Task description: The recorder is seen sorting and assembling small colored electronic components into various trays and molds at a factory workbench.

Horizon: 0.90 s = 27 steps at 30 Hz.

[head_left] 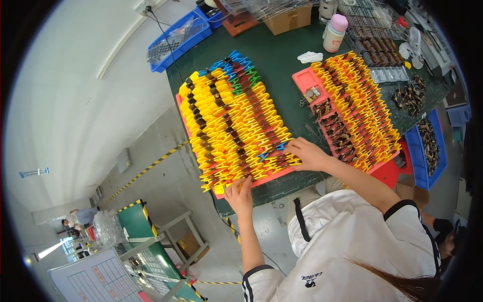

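A red tray (pixel 179 102) on the green table (pixel 282 60) is packed with rows of yellow clips (pixel 226 121) holding small brown parts, with some blue and green clips (pixel 240 68) at its far end. My left hand (pixel 240 195) pinches a yellow clip (pixel 220 188) at the tray's near edge. Over the tray's near right corner, my right hand (pixel 308 153) has its fingertips closed on a blue clip (pixel 279 147). A second red tray (pixel 304 79) of yellow clips (pixel 362 105) lies just to the right of it.
A pink-capped bottle (pixel 334 32), a cardboard box (pixel 288 19), a white cloth (pixel 310 57) and trays of dark parts (pixel 380 48) stand at the back. Blue bins sit at the far left (pixel 176 40) and right (pixel 427 151). A grey floor with striped tape (pixel 146 171) lies beside the table.
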Motion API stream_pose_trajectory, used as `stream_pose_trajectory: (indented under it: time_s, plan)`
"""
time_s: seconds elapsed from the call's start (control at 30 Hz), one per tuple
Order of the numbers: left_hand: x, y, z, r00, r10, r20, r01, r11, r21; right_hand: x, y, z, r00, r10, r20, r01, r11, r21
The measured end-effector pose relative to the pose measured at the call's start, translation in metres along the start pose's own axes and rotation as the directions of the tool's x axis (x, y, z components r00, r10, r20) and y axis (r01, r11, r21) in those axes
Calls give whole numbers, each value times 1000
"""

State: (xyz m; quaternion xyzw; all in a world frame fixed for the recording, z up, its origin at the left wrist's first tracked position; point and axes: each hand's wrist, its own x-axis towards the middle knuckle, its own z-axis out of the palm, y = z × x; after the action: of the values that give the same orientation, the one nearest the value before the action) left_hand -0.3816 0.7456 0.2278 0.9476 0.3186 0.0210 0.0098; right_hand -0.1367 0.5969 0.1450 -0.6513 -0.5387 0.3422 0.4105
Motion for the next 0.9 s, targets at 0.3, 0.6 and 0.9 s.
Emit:
stream_pose_trajectory:
  time_s: [0.3,0.6,0.9]
  plan:
    - [-10,13,9,999,-29,-40,30,999,24,-19,1,23,981,101,-167,-102,995,3]
    - [11,109,4,942,223,-252,-302,890,-342,-77,2,-28,922,161,-353,-163,986,25]
    - [216,190,164,938,344,47,-281,833,-477,-226,114,-149,386,475,-791,-667,736,117]
